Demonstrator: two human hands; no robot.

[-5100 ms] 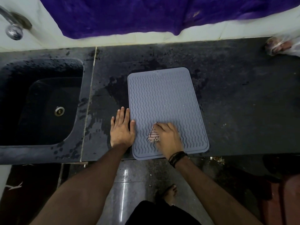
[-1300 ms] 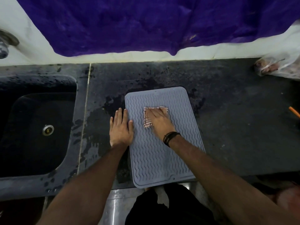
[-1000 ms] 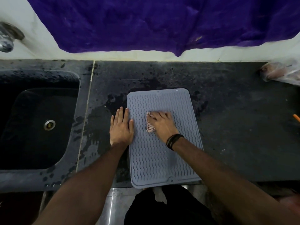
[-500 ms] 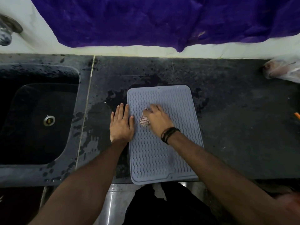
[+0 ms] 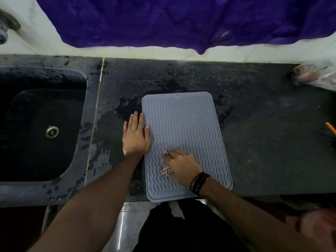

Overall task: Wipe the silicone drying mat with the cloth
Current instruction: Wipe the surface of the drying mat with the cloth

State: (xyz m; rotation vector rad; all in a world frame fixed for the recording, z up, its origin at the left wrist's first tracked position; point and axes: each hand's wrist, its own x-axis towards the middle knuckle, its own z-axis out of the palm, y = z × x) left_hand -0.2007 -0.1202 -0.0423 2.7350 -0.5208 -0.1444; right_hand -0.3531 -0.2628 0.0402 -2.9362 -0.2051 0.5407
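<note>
A grey silicone drying mat with wavy ridges lies on the dark countertop, its near edge hanging slightly over the counter's front. My left hand lies flat on the counter along the mat's left edge, thumb resting on the mat. My right hand presses a small striped pinkish cloth onto the near-left part of the mat. Most of the cloth is hidden under the hand.
A dark sink with a metal drain sits to the left, a tap at the top left. Purple fabric hangs over the back wall. A plastic bag and an orange stick lie far right.
My right hand has slid the cloth from the middle of the mat down toward its near end. The left hand has stayed at the mat's left edge.
</note>
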